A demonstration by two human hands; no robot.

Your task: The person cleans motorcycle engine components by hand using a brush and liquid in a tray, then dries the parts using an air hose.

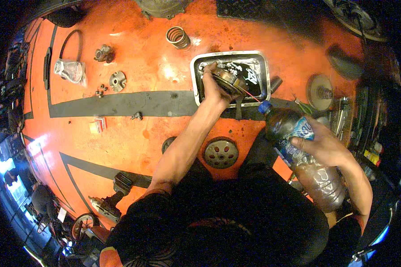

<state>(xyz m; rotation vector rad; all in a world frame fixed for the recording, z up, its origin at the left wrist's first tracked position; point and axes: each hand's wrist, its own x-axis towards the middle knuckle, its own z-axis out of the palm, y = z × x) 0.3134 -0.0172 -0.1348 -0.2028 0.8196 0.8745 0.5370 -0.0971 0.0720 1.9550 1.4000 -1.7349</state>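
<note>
My left hand [215, 88] grips a round metal clutch or pulley part [230, 81] and holds it tilted over a rectangular metal tray [195, 78]. Dark liquid with pale foam shows in the tray. A large clear plastic bottle [320, 182] with a blue cap [264, 107] and a blue label is held in my right hand [315, 143], its capped end pointing at the metal part. From the cap a thin red tube or stream [253, 96] reaches the part's lower edge. A flat dark tool handle [239, 108] rests over the tray's near rim.
On the orange floor lie a coil spring [177, 37], a slotted metal plate [117, 81], a plastic bag [70, 70], a small box [98, 125] and a perforated round plate [221, 153]. A disc with a shaft [320, 92] is at the right.
</note>
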